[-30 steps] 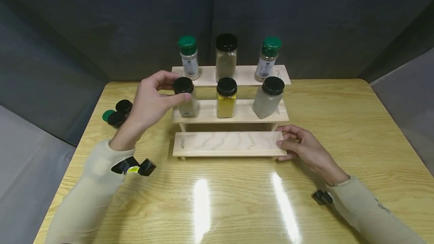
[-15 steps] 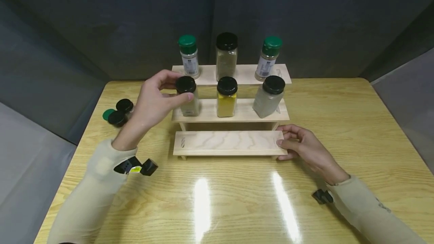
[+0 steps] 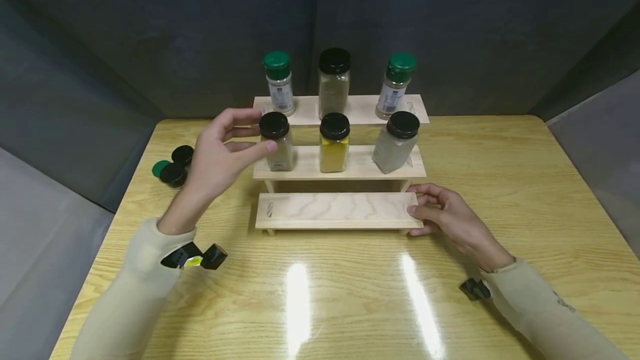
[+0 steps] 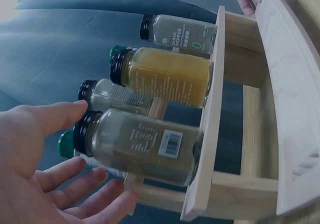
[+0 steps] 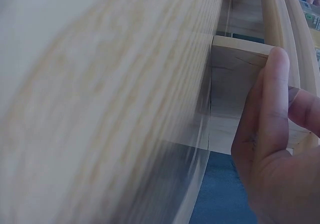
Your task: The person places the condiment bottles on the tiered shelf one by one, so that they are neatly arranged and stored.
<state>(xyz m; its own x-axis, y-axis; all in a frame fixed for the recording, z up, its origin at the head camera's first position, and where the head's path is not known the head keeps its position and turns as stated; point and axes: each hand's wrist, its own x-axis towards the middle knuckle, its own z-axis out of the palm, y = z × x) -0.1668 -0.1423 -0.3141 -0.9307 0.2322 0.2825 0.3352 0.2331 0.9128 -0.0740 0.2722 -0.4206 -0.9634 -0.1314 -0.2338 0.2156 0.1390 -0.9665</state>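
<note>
My left hand (image 3: 217,151) is beside a spice jar (image 3: 281,151) with a black lid, at the left of the middle shelf. Its fingers are spread and the thumb is near the lid; the left wrist view shows a gap between the fingers and the jar (image 4: 145,146). My right hand (image 3: 450,221) grips the right end of the lowest step of a three-tier wooden spice rack (image 3: 340,210), thumb on top. On the middle shelf also stand a jar of yellow spice (image 3: 334,151) and a black pepper jar (image 4: 182,34), turned at an angle.
On the top shelf are two green-capped shakers (image 3: 280,90) (image 3: 392,93) around a tall black-lidded jar (image 3: 334,90). More lidded containers (image 3: 173,174) are on the table (image 3: 350,304), left of the rack, partly behind my left arm. A dark curtain (image 3: 225,26) hangs behind.
The jar at the left of the middle shelf shifted slightly right, then my left hand let go and drew back a little to the left. My right hand stayed on the rack.
</note>
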